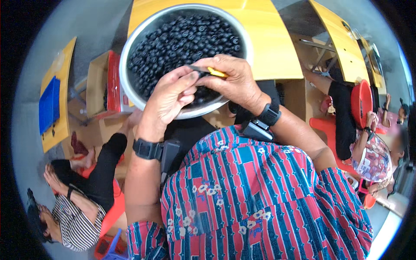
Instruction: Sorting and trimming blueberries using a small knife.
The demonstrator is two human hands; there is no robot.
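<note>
A wide metal basin [124,82] full of small black ring-shaped parts [173,43] stands in front of me on the yellow table's near edge. Over its near side my two hands meet. Between the fingers of my right hand [238,80] is a small tool [216,72] with a yellow piece and a dark, narrow tip; its exact kind is not clear. My left hand [173,93] is closed, thumb against fingers, pinching a small black part [202,74] at that tip. The fingers partly hide this part.
The yellow table [277,43] reaches away beyond the basin. Left of it is an open red-and-brown carton [99,82]; another carton [294,97] stands at right. A blue tray [50,104] lies on a far-left table. People sit on both sides, one by a red basin [362,104].
</note>
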